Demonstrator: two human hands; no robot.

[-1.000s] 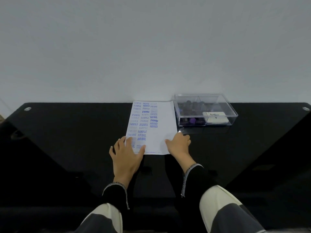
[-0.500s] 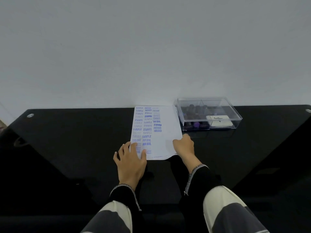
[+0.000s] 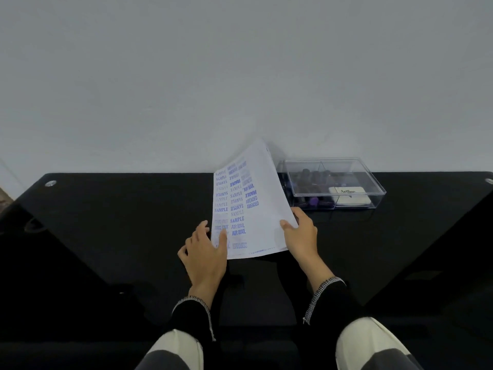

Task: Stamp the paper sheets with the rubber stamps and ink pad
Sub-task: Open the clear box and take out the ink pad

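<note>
Lifting the paper sheet (image 3: 253,209) by its right side, I have my right hand (image 3: 301,233) pinching that edge, thumb on the printed face and fingers curled behind, so the right side rises off the bench (image 3: 120,222) and the far corner stands up against the wall. My left hand (image 3: 205,252) lies with fingers relaxed and spread, the thumb resting on the sheet's near left corner and pinning it down. The sheet sits at the middle of the bench's far edge, its left part already covered in blue and purple marks, the right part blank. Just beside it toward the far right corner is the clear plastic box (image 3: 373,182), lid on, with the rubber stamps (image 3: 309,180) in its left part and the ink pad (image 3: 349,197) in its right.

I judge this step is turning or moving the sheet. To do it well I should keep the pinch light so the paper does not crease, let the left thumb release as the sheet comes over, and swing the raised edge clear of the box so it is not knocked
</note>
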